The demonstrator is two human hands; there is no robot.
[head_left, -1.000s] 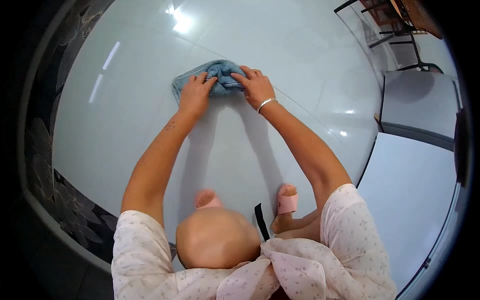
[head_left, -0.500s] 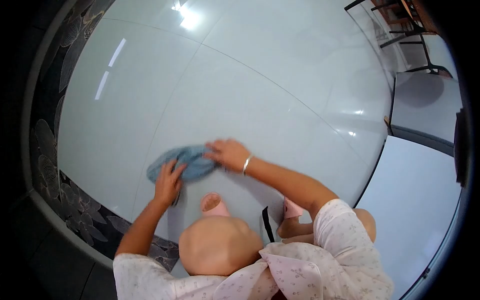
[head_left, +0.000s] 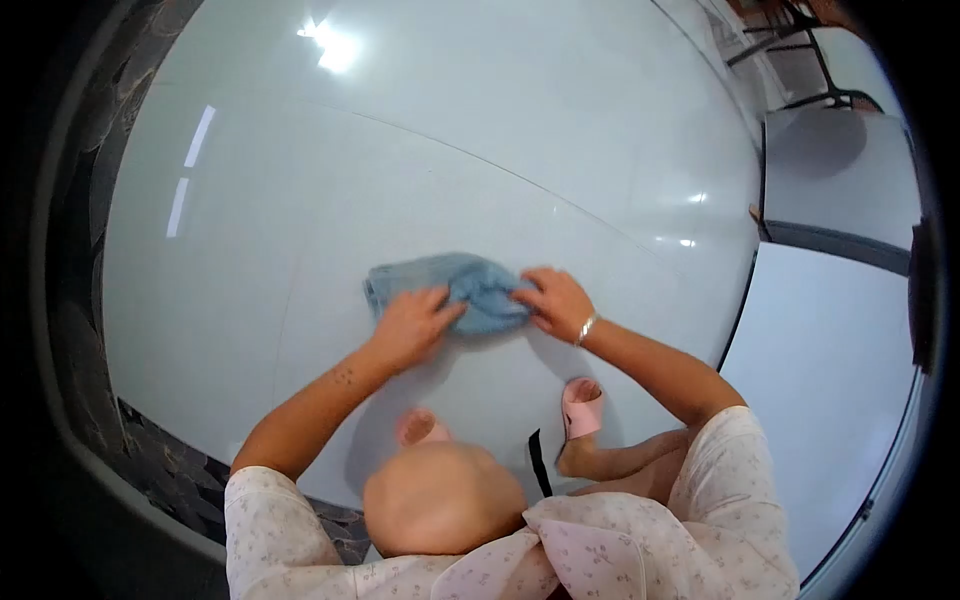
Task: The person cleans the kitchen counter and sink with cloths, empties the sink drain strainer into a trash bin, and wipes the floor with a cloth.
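Observation:
A bunched blue cloth (head_left: 488, 298) lies on the glossy pale tiled floor (head_left: 420, 190) in front of my knees. My left hand (head_left: 410, 325) presses on the cloth's near left part, its fingers curled into the fabric. At the right end, my right hand (head_left: 560, 302), with a silver bracelet (head_left: 585, 329) at the wrist, grips the cloth between thumb and fingers. The undersides of both hands and the fabric beneath them are hidden.
Pink slippers (head_left: 583, 408) are on my feet, close behind the cloth. A black strap (head_left: 539, 462) hangs between my legs. Dark patterned border tiles (head_left: 165, 435) run along the left. White cabinet-like panels (head_left: 820, 340) stand at right, with chairs (head_left: 825, 75) beyond.
Both hands have moved to the right across the floor, taking the blue cloth along. The view has shifted slightly, and the right foot shows more fully.

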